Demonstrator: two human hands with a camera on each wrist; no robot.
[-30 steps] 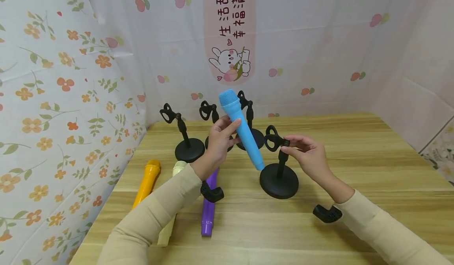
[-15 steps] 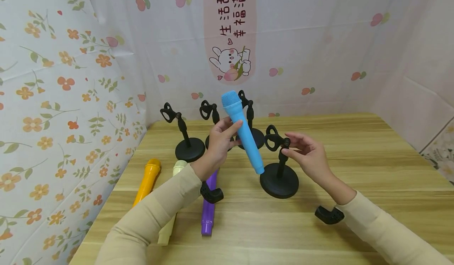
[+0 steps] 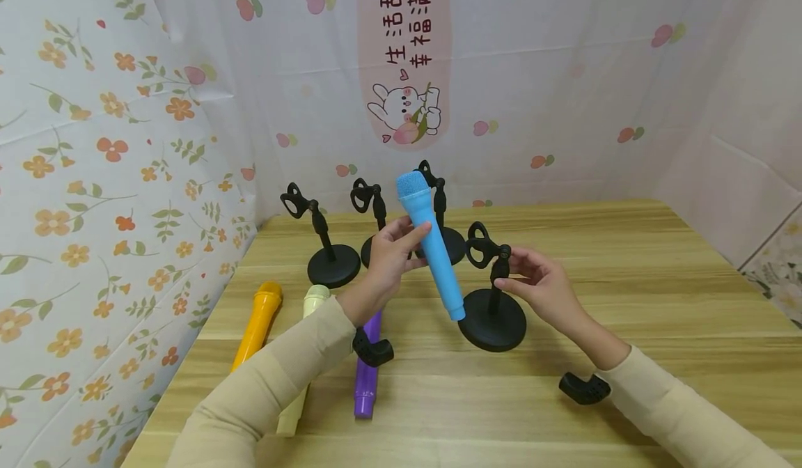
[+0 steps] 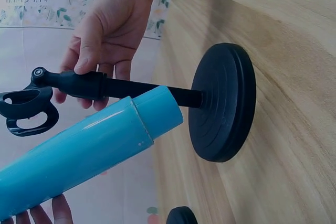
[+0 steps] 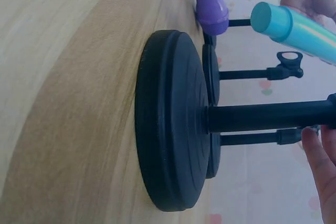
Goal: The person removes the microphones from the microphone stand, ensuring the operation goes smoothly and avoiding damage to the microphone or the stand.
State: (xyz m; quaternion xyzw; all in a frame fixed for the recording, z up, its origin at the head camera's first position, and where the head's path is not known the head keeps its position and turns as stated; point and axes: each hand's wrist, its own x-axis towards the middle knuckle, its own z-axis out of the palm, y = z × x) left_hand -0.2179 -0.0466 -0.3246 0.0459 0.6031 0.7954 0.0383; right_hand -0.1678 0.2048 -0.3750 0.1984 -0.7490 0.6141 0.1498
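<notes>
My left hand (image 3: pixel 393 255) holds a light blue microphone (image 3: pixel 436 248) by its body, tilted with the mesh head up and to the left. The microphone's tail end hangs just left of a black desktop microphone stand (image 3: pixel 493 318), in front of the post. My right hand (image 3: pixel 540 283) pinches that stand's post below its clip (image 3: pixel 482 246), thumb in front and fingers behind. In the left wrist view, the right hand (image 4: pixel 107 40) grips the collar under the clip, which has nothing in it. The stand's round base rests on the table.
Behind stand three more black stands, at the left (image 3: pixel 334 264), in the middle (image 3: pixel 379 207) and right of that (image 3: pixel 452 245). An orange microphone (image 3: pixel 258 325), a cream microphone (image 3: pixel 293 409) and a purple microphone (image 3: pixel 367 377) lie on the wooden table (image 3: pixel 476 419) at the left.
The blue microphone has moved slightly right and down, turning a little more upright. My right hand has slid from the clip joint down to the post. The stands stay in place.
</notes>
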